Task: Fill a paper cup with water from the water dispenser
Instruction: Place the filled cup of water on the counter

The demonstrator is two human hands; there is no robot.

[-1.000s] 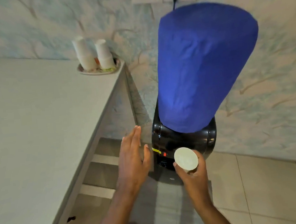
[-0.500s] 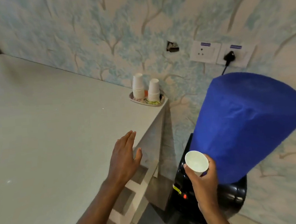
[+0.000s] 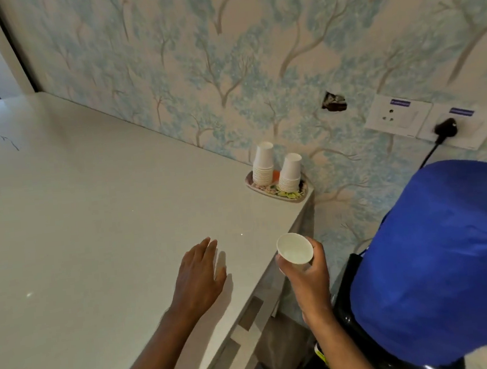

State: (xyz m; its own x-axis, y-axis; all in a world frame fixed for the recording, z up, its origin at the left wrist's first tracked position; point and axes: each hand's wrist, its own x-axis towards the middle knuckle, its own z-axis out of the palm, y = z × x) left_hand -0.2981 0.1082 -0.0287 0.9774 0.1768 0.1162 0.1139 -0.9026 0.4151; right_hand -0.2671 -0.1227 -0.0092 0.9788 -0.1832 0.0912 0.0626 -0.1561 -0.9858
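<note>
Tree-patterned wallpaper backs a pale desk (image 3: 62, 231) beside the blue-covered water dispenser (image 3: 440, 260). The right hand (image 3: 307, 276) grips the paper cup (image 3: 295, 248) upright, level with the desk edge; whether it holds water I cannot tell. The left hand (image 3: 199, 277) hovers empty, fingers spread. Judging by this, setting it down may be all that remains.

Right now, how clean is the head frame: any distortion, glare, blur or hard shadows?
Head view: wide-angle bending curves the doorway edge at upper left; lighting is soft and even, with a faint shadow beside the left hand on the counter; small glints on the counter, no real glare; the paper cup in the right hand is sharp, edges slightly soft.
</note>
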